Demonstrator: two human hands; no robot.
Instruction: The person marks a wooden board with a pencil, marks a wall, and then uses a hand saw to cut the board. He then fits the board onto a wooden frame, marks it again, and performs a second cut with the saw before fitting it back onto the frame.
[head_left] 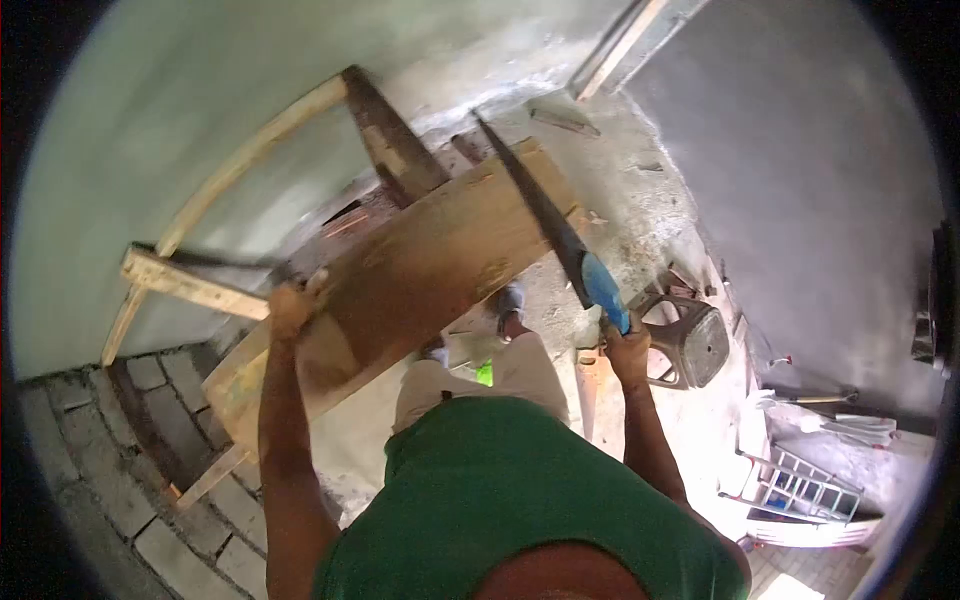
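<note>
In my right hand [628, 354] is a handsaw [545, 215], its blue handle wrapped by my fingers. The long dark blade points up and away, overlapping the right end of a wide wooden board [400, 275]. This board lies slanted in front of my legs, brown and stained, with a paler patch toward its left end. My left hand [291, 312] grips the board's far edge on the left side, close to the end of a light wooden bar [195, 283].
A wooden frame with a curved rail [250, 160] stands against the wall behind the board. Stacked grey blocks [165, 500] are at the lower left. To the right are a dark plastic stool [688, 342] on its side and a metal ladder [808, 488].
</note>
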